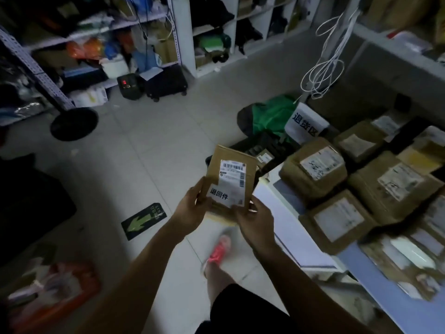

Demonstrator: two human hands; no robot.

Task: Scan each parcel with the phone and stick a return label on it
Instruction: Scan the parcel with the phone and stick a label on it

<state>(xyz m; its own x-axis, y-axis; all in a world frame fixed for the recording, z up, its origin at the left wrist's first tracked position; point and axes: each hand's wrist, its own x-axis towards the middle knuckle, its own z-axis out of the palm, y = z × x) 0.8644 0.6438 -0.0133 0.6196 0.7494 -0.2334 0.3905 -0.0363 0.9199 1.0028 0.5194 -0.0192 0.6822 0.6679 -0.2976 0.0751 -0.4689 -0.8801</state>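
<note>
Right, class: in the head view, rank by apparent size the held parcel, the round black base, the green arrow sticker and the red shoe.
1. The held parcel, though nearest the camera.
2. The round black base and the green arrow sticker: too alike to rank.
3. The red shoe, smallest.

Dim room with dark, vignetted corners; the pale floor tiles (pixel 154 150) are brightest, while parcels at right (pixel 385 189) smear with motion blur.

We see our left hand (pixel 192 208) and right hand (pixel 256 221) bare, forearms (pixel 154 251) bare too, black shorts (pixel 240 309), pink-red shoe (pixel 219 249) on our foot
</note>
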